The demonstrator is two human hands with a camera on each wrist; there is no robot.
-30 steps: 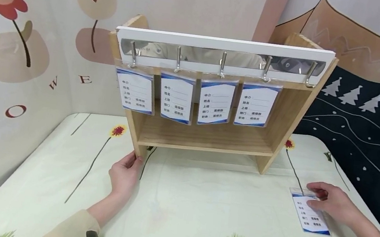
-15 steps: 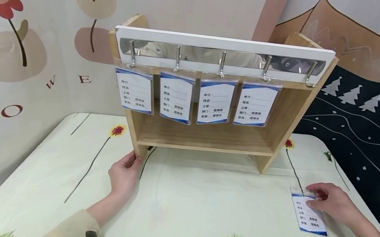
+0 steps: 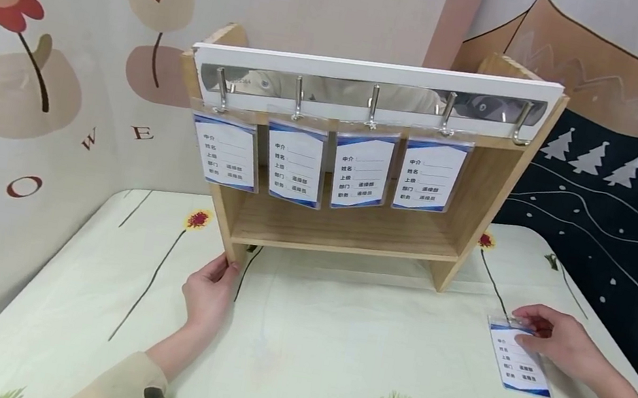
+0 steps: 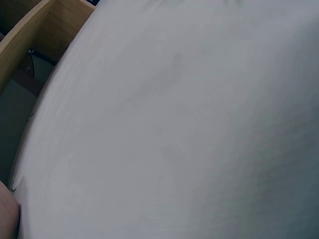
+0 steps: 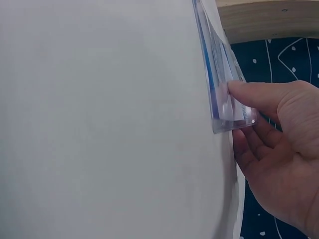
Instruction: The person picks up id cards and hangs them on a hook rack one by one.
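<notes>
A small wooden shelf (image 3: 345,234) stands on the table, with a white hook rail (image 3: 339,64) across its top front. My left hand (image 3: 208,292) pinches the foot of the shelf's left side panel; the left wrist view catches only a sliver of that hand at its lower left corner. At the right, my right hand (image 3: 566,343) holds a badge in a clear plastic sleeve (image 3: 519,366) by its upper end. In the right wrist view, the thumb (image 5: 249,92) lies on the sleeve's face, and the other fingers are partly hidden behind its edge.
Beneath the first hooks from the left hang several similar badges (image 3: 363,172) in a row. The rightmost hook (image 3: 521,125) carries nothing. A pale flowered cloth (image 3: 299,333) covers the table, and a dark printed curtain (image 3: 615,202) borders it on the right.
The lower end of the badge in my right hand has shifted slightly left. My left hand and the shelf stay where they were.
</notes>
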